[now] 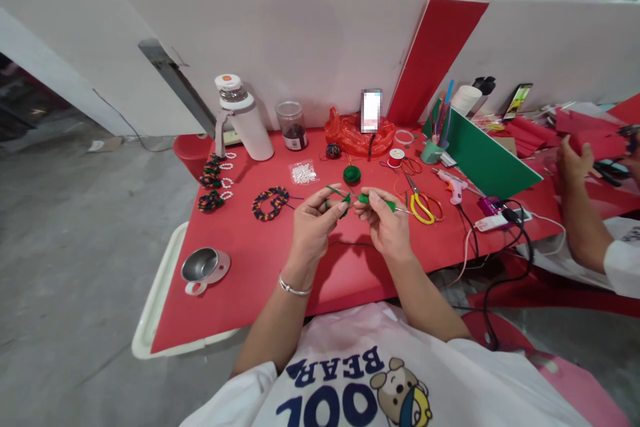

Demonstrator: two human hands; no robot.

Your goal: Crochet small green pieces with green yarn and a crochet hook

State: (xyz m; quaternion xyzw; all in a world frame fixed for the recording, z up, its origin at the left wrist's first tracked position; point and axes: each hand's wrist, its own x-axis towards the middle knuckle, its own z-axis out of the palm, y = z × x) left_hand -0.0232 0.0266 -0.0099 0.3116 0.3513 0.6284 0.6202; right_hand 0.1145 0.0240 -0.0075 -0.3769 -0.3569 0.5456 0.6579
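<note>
My left hand (315, 223) is closed in a pinch on a strand of green yarn (336, 191) above the red table (250, 267). Facing it, my right hand (385, 223) grips a green-handled crochet hook (376, 201) whose metal end points right. The two hands nearly touch over the table's middle. The yarn runs back to a green yarn ball (352, 175) lying just behind them. A multicoloured crocheted ring (270, 203) lies left of my left hand.
Yellow-handled scissors (421, 205) and a pink glue gun (453, 187) lie to the right. A white bottle (243, 117), a jar (293, 125), a red bag (357, 133), a bead packet (303, 173) and a steel cup (203, 267) stand around. Another person's hand (573, 163) works at the right.
</note>
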